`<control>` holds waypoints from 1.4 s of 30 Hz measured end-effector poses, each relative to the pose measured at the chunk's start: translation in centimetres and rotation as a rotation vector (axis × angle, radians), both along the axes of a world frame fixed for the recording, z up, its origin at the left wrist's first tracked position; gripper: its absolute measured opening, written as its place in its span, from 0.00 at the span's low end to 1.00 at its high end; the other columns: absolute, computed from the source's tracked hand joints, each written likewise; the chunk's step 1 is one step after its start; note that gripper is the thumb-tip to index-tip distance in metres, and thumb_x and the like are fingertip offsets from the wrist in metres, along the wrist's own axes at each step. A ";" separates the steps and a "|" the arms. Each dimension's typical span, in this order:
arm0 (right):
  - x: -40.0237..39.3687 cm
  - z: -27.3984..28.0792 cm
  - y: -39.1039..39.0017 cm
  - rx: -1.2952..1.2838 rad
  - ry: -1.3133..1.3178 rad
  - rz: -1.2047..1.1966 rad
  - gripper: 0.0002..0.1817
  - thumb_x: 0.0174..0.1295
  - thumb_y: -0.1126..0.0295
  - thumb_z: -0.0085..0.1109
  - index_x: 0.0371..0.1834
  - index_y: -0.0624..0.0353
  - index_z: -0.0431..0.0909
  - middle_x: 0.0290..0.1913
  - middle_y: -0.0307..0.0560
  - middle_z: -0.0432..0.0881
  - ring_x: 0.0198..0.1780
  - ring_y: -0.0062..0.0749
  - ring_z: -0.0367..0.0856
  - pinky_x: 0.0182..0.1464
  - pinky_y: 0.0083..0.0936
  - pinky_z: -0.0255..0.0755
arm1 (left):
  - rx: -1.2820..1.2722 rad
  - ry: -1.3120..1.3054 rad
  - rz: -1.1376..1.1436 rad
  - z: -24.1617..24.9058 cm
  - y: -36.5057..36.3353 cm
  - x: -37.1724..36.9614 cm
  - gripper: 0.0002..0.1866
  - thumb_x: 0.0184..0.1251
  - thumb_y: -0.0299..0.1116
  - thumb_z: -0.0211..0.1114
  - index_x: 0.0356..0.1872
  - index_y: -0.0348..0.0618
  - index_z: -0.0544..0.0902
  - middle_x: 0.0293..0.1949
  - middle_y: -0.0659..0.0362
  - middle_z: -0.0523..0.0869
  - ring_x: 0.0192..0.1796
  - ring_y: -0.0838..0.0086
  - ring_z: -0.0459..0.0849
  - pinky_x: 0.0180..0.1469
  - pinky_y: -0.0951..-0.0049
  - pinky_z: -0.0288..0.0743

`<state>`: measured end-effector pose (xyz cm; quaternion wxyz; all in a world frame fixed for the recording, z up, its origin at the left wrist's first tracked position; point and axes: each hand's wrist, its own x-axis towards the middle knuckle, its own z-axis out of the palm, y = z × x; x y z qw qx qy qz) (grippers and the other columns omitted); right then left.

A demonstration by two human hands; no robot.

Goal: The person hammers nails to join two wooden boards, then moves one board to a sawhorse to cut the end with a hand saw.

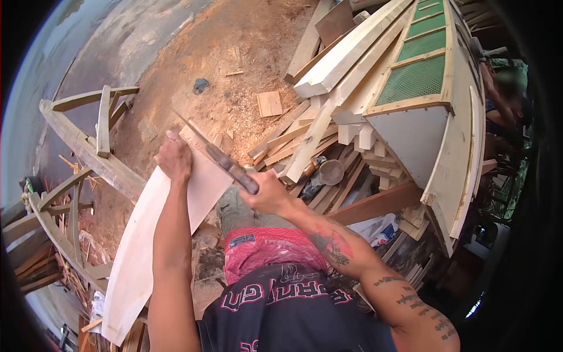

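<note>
A long pale curved plank (138, 246) slants up past my left arm, its broad end near my knees. My left hand (175, 157) is closed at the plank's far edge, gripping it near the upper end. My right hand (267, 190) is wrapped round the dark wooden handle of a machete (221, 158), its narrow blade seen nearly edge-on. The blade points up and left, over the upper end of the plank and just right of my left hand. My fingers partly hide the end of the handle.
Curved timber frames (94, 155) stand at left. Wood chips and a small square board (270, 104) lie on the dirt ahead. At right, a wooden structure with green mesh panels (410, 79) stands above stacked beams (346, 58) and scrap lumber. Another person (498, 100) is at the far right.
</note>
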<state>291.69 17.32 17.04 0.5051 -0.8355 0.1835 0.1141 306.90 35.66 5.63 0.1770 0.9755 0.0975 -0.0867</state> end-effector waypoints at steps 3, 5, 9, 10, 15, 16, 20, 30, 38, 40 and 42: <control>-0.1 7.4 -3.0 0.171 0.280 0.062 0.14 0.58 0.60 0.67 0.32 0.61 0.81 0.23 0.57 0.83 0.25 0.44 0.85 0.31 0.38 0.78 | -0.061 0.075 -0.041 1.0 -0.1 -0.9 0.39 0.83 0.53 0.30 0.41 0.31 0.87 0.43 0.35 0.87 0.50 0.36 0.84 0.62 0.42 0.67; -4.2 7.8 -2.7 0.067 0.160 0.120 0.15 0.57 0.61 0.65 0.30 0.65 0.79 0.23 0.62 0.81 0.25 0.52 0.81 0.32 0.43 0.76 | -0.042 0.049 0.013 -0.3 0.2 -0.5 0.40 0.82 0.54 0.29 0.42 0.32 0.88 0.47 0.35 0.87 0.54 0.37 0.82 0.64 0.42 0.65; -14.7 17.1 -7.2 0.052 0.154 0.138 0.14 0.57 0.66 0.67 0.28 0.68 0.76 0.20 0.61 0.78 0.23 0.53 0.79 0.31 0.40 0.73 | -0.057 0.061 -0.044 0.4 0.4 -1.1 0.39 0.83 0.53 0.29 0.43 0.32 0.87 0.46 0.37 0.88 0.53 0.38 0.83 0.63 0.43 0.66; -17.7 21.0 -8.3 0.038 0.209 0.143 0.13 0.57 0.67 0.68 0.28 0.65 0.76 0.19 0.57 0.77 0.21 0.51 0.79 0.28 0.38 0.72 | -0.056 0.035 -0.055 0.5 0.4 -1.1 0.39 0.83 0.53 0.29 0.43 0.32 0.87 0.46 0.38 0.88 0.53 0.38 0.83 0.62 0.43 0.66; -22.0 34.2 -9.4 -0.035 0.278 0.165 0.12 0.56 0.70 0.71 0.25 0.60 0.76 0.17 0.49 0.76 0.18 0.41 0.79 0.23 0.33 0.70 | -0.038 0.011 -0.026 0.7 -0.2 -0.8 0.38 0.83 0.52 0.30 0.41 0.33 0.87 0.44 0.38 0.88 0.51 0.40 0.84 0.59 0.43 0.68; -21.0 33.1 -9.2 -0.029 0.273 0.132 0.11 0.56 0.70 0.71 0.25 0.60 0.77 0.17 0.49 0.76 0.18 0.42 0.79 0.23 0.34 0.70 | -0.020 0.011 -0.058 -0.8 0.3 -0.7 0.37 0.83 0.51 0.31 0.40 0.34 0.87 0.43 0.39 0.88 0.50 0.42 0.84 0.57 0.44 0.68; -11.5 13.4 -5.7 -0.022 0.129 0.162 0.10 0.55 0.70 0.69 0.25 0.61 0.78 0.18 0.54 0.76 0.19 0.46 0.79 0.25 0.36 0.71 | 0.067 -0.060 -0.028 -1.2 0.2 -0.4 0.39 0.83 0.49 0.32 0.28 0.30 0.87 0.37 0.36 0.88 0.44 0.41 0.85 0.58 0.47 0.67; -8.5 9.2 -4.1 0.043 0.119 0.085 0.12 0.58 0.67 0.66 0.27 0.65 0.77 0.18 0.57 0.74 0.18 0.45 0.73 0.28 0.38 0.70 | -0.031 0.034 0.012 0.7 -0.2 -0.3 0.37 0.82 0.49 0.31 0.37 0.32 0.88 0.42 0.37 0.88 0.50 0.43 0.85 0.64 0.47 0.66; -20.8 31.0 -10.5 -0.096 0.258 0.255 0.10 0.47 0.72 0.75 0.27 0.60 0.81 0.18 0.47 0.77 0.18 0.41 0.81 0.23 0.31 0.73 | -0.002 0.033 -0.017 0.2 -0.3 0.0 0.38 0.82 0.49 0.31 0.35 0.30 0.87 0.39 0.35 0.88 0.47 0.40 0.86 0.63 0.46 0.67; -19.4 27.8 -10.0 -0.065 0.207 0.254 0.10 0.46 0.73 0.75 0.28 0.61 0.82 0.19 0.47 0.78 0.19 0.42 0.81 0.24 0.32 0.74 | 0.024 0.054 -0.016 -0.1 -0.3 -0.2 0.38 0.82 0.49 0.30 0.36 0.30 0.87 0.39 0.35 0.88 0.47 0.39 0.85 0.62 0.46 0.68; -14.6 16.4 -7.7 0.013 0.158 0.182 0.10 0.49 0.73 0.72 0.26 0.61 0.77 0.20 0.54 0.78 0.22 0.48 0.83 0.25 0.37 0.74 | 0.040 0.025 -0.004 0.0 -0.5 -0.2 0.38 0.83 0.49 0.30 0.37 0.30 0.87 0.39 0.34 0.88 0.47 0.38 0.85 0.61 0.46 0.68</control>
